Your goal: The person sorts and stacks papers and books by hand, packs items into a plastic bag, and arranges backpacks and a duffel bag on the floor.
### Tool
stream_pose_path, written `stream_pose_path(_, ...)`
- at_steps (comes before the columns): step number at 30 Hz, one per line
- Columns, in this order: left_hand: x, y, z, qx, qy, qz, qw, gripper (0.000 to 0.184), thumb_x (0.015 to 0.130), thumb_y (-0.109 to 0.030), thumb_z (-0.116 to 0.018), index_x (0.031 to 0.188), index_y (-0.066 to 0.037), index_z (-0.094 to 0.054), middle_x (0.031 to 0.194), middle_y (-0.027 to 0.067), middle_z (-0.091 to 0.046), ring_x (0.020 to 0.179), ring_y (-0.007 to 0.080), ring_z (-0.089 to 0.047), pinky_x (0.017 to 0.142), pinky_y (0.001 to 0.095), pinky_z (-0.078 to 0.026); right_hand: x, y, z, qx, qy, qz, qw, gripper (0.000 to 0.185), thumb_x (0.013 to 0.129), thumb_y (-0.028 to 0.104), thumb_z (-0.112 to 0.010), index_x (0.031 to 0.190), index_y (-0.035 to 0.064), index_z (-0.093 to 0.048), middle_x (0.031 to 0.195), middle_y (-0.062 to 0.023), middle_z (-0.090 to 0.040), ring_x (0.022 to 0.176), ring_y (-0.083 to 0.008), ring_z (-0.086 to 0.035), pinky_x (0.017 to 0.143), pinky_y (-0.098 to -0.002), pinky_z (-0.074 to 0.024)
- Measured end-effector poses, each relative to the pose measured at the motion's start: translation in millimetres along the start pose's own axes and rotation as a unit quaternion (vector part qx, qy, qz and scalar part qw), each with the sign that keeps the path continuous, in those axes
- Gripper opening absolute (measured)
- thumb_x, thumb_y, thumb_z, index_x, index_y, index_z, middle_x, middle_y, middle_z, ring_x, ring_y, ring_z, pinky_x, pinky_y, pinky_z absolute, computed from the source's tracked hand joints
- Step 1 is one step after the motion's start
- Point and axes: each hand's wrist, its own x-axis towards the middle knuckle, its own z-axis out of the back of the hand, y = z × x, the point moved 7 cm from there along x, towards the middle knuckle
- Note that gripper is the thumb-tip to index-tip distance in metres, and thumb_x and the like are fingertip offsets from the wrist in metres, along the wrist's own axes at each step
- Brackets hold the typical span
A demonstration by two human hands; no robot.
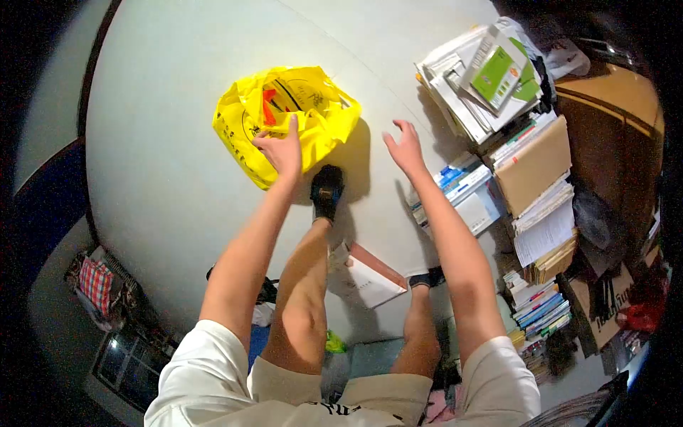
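Note:
A yellow plastic bag (235, 128) with dark printing stands on the pale floor, its mouth partly open and something red-orange showing inside. My left hand (283, 151) is at the near side of the bag, thumb and fingers apart, overlapping the yellow plastic in view. Whether the fingertips touch the bag, I cannot tell. To the right of the bag, my right hand (405, 148) hangs over bare floor with its fingers spread and nothing in it. Nearest to that hand is a stack of blue and white books (466, 192).
Tall piles of books and papers (544, 213) line the right side, with a green and white box (498, 71) on top of one. A white and brown box (370, 277) lies between my feet. Checked cloth (96, 285) lies at the left.

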Motion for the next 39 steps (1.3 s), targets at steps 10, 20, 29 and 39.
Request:
stream_pose_path(10, 97, 69, -52, -0.078, 0.109, 0.107, 0.985, 0.043, 0.076, -0.012, -0.063, 0.114, 0.003, -0.051, 0.109, 0.0223, -0.06, 0.106, 0.0386, -0.055, 0.093, 0.0392, -0.043, 119, -3, -173, 0.014, 0.155, -0.201, 0.967, 0.083, 0.069, 0.039, -0.079, 0.131, -0.0004, -0.04, 0.111, -0.0209, -0.063, 0.104, -0.0363, -0.061, 0.089, -0.0413, -0.0489)
stream_pose_path(20, 78, 70, 4, -0.358, 0.248, 0.173, 0.883, 0.034, 0.087, -0.001, -0.043, 0.119, 0.0, -0.057, 0.109, 0.0065, -0.062, 0.098, 0.0165, -0.057, 0.086, 0.0291, -0.044, 84, 105, -211, 0.182, 0.184, -0.125, 0.958, 0.035, 0.097, 0.029, -0.043, 0.104, -0.0016, -0.058, 0.095, -0.0242, -0.064, 0.091, -0.0417, -0.06, 0.077, -0.0479, -0.046)
stream_pose_path(29, 62, 49, 136, -0.225, 0.278, 0.093, 0.929, 0.032, 0.09, -0.005, -0.041, 0.117, 0.001, -0.057, 0.104, 0.0049, -0.061, 0.093, 0.014, -0.056, 0.083, 0.0274, -0.044, -47, 188, -148, 0.212, 0.072, -0.09, 0.97, 0.032, 0.099, 0.025, -0.04, 0.096, -0.004, -0.052, 0.088, -0.0301, -0.059, 0.084, -0.0489, -0.055, 0.068, -0.0508, -0.0441)
stream_pose_path(39, -81, -28, 171, -0.072, 0.399, -0.036, 0.913, 0.049, 0.093, -0.012, -0.044, 0.139, 0.003, -0.035, 0.135, 0.0169, -0.044, 0.121, 0.0255, -0.046, 0.102, 0.0339, -0.037, -245, 173, 9, 0.389, -0.033, -0.268, 0.881, 0.026, 0.1, 0.024, -0.045, 0.105, 0.0002, -0.054, 0.078, -0.0011, -0.051, 0.07, -0.0135, -0.047, 0.064, -0.03, -0.042)
